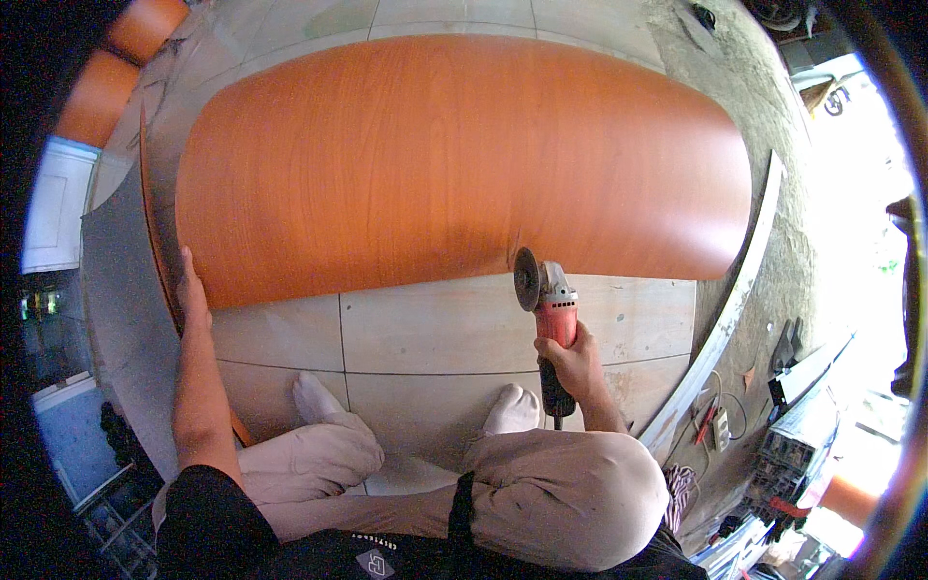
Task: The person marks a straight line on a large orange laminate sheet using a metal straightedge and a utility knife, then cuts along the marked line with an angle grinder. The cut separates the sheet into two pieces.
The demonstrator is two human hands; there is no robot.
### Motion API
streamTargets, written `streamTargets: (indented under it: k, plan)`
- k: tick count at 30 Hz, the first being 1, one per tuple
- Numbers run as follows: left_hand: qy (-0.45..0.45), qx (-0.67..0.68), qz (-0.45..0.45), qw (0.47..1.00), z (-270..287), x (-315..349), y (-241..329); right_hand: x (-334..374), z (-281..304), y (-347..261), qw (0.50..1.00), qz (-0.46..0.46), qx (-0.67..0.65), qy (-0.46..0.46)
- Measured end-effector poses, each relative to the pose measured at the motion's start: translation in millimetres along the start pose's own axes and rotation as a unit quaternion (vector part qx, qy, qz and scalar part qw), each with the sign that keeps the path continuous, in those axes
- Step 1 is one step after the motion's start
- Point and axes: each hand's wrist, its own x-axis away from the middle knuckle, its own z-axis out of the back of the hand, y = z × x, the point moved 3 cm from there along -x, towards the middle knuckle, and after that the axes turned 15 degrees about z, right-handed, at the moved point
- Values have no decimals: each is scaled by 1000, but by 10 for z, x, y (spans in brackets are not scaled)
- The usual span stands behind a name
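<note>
Right hand (572, 362) wrapped around the body of a red and black grinder (557, 324), power cord running out below the hand. Grinder's round disc (527, 278) sits just ahead and left of that hand, at the near edge of a big orange-brown wood panel (464, 155); contact between disc and panel unclear. Short dark line in the panel right by the disc. Panel lies ahead of both hands, over the pale tile floor (435, 324), running from the left hand to past the right. Left hand (193, 290) at the panel's left end, fingers straight and close together along the edge; thumb hidden, can't tell if pinching or only resting. Writing: small white lettering and a pale diamond-shaped logo (376, 564) on the dark shirt (217, 517), between the hands and closer to the body; no label on the grinder clear enough to read. Right of the right hand: a long pale strip (749, 251), then a white power socket (721, 428) lower down. White-socked feet (512, 409) between the hands, one just left of the grinder.
</note>
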Motion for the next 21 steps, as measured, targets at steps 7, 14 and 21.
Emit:
streamTargets:
  k: [7, 14, 21]
  plan:
    - [2, -1, -12, 1000, -43, 12, 29, -74, -87, 64, 1000, 0, 28, 4]
    - [4, 10, -25, 1000, -67, 1, 33, -88, -108, 63, 999, -21, 27, 10]
    - [14, 4, -7, 1000, -71, 41, 47, -94, -126, -18, 999, -11, 38, 14]
